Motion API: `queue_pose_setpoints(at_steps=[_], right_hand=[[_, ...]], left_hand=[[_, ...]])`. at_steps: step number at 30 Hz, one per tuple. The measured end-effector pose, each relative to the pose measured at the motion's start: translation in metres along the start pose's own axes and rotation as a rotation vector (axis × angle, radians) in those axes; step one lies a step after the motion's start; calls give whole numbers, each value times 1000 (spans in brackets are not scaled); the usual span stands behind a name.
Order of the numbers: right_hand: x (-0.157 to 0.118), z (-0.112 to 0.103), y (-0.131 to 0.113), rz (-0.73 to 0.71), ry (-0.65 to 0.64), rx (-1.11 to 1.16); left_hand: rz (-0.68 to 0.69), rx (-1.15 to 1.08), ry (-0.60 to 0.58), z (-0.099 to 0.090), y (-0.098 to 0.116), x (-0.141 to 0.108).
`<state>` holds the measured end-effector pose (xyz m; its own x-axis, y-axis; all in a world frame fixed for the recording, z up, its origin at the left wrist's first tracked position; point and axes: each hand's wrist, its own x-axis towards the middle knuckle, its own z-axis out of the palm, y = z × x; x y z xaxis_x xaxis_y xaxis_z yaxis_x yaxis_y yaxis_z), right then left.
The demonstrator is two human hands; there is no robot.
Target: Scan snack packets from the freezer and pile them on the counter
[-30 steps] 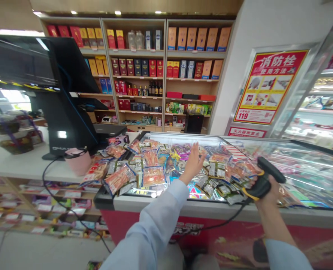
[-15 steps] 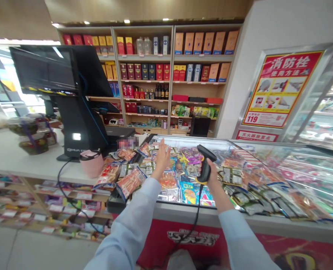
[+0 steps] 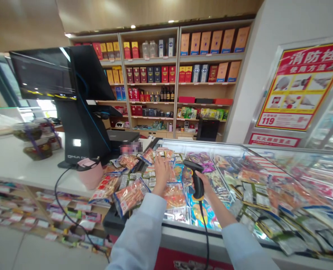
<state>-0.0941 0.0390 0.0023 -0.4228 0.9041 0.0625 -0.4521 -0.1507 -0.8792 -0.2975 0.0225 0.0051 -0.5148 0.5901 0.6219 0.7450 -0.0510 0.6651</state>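
Barcode scanner point(image 3: 197, 180) (corded) in right hand point(image 3: 203, 188), left hand point(image 3: 162, 174) over snack packets point(image 3: 131, 197)

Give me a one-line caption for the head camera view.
Left hand reaches over snack packets on a chest freezer while the right hand holds a corded barcode scanner.

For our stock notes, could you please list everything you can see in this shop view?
checkout terminal: one, black, on the counter
counter: one, white, at left
cup: one, pink, beside the terminal
chest freezer: one, glass-topped, red front, right of the counter
snack packets: many, mixed colours, in the freezer
boxed liquor: many, red and tan, on wooden shelves ahead
poster: one, red and yellow, on the right wall
barcode scanner: one, black, in the right hand
left hand: one, at the snack packets
right hand: one, gripping the barcode scanner
sleeves: two, pale blue, at the bottom
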Motion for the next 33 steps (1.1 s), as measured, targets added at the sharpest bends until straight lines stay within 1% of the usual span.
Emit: queue_pose_setpoints(at_steps=[2,4,9,12,14,16,19,22,27,33], right_hand=[[-2,0,1,5,5,-12],[-4,1,0,8,3,-16],[-8,3,-6,-7,-4,-11],[-8,4,-8,-29,-8,-15],[-8,4,-8,-36,-17,-13],[-8,4,-9,-35,-32,-12],[-8,4,-10,-42,-55,-21],[-8,4,-11,-49,-87,-48],[-9,2,-11,-42,-138,-99],[-10,2,-12,-52,-168,-119]], left_hand=[[-17,36,58,1,0,-3],[-41,101,89,0,2,-5],[-137,356,41,-2,8,-12],[-131,434,20,-2,11,-14],[-104,407,-6,-1,13,-14],[-88,313,-18,1,15,-12],[-77,135,34,-1,17,-9],[-45,25,103,-6,18,-5],[-22,10,133,-13,19,-2],[-42,29,178,-16,19,1]])
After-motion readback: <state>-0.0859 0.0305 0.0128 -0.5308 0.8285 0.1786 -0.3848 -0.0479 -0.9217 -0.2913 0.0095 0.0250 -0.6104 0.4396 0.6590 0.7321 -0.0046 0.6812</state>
